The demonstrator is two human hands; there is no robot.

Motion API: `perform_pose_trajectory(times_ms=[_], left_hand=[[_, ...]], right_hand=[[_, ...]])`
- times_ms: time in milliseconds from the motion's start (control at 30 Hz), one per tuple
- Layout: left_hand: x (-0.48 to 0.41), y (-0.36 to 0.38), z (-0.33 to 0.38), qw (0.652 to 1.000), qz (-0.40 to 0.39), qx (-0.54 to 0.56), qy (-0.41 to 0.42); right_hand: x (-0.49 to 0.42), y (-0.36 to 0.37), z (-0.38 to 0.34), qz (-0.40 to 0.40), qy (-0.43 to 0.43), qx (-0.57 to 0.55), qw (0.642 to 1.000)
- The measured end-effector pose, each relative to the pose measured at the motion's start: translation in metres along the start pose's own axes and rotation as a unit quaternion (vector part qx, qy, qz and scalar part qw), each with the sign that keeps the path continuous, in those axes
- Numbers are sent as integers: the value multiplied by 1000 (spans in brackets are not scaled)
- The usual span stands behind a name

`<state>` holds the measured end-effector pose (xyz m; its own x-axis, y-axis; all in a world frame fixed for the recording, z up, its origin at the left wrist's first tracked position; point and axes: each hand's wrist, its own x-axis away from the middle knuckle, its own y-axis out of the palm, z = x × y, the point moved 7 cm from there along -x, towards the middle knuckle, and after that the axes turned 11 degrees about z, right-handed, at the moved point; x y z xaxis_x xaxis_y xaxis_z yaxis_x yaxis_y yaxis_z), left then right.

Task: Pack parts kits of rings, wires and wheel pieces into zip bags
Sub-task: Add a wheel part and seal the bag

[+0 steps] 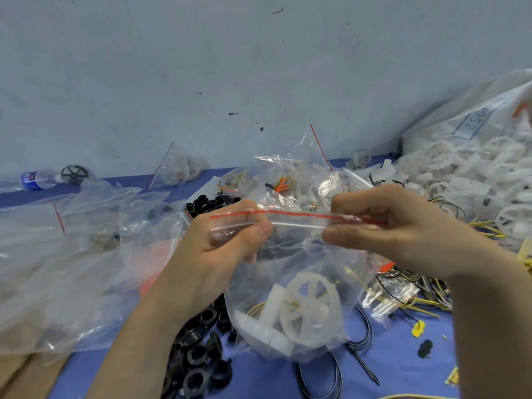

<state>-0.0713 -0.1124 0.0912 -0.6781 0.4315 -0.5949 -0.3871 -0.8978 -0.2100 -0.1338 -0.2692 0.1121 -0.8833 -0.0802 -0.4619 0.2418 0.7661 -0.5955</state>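
Blue covering is showing on the table [259, 378] beneath both hands, and a scuffed wall [201, 67] is rising beyond them. The person is holding a bag [290, 286] up between the hands, its belly hanging below the wrists; whether its bottom is touching the table cannot be told.

The left hand [230, 243] is pinching the zip [296, 216] at one end, thumb in front and fingers curled behind. The right hand [388, 228] is pinching the other end the same way.

The person appears to be sealing: the kit looks loaded and the mouth is being closed. Whether the strip between the thumbs is already pressed shut is too blurred to tell. The next move probably calls for running thumb and finger along the zip from one hand toward the other, pressing evenly and keeping wire ends out of the track.

The bag is looking clear and crinkled, with a red line along its top. Inside, a white spoked wheel [312, 309] is leaning by a white block, with thin yellow wire around them. Black rings [198, 355] are lying under the left forearm, and loose wires [426, 306] are lying below the right wrist.
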Motion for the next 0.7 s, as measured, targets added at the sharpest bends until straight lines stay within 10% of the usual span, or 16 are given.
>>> perform_pose_trajectory(times_ms=[700], left_hand=[[-4,-13,-6,999,28,11,-20]], right_hand=[[4,-24,7,76,12,-34,996]])
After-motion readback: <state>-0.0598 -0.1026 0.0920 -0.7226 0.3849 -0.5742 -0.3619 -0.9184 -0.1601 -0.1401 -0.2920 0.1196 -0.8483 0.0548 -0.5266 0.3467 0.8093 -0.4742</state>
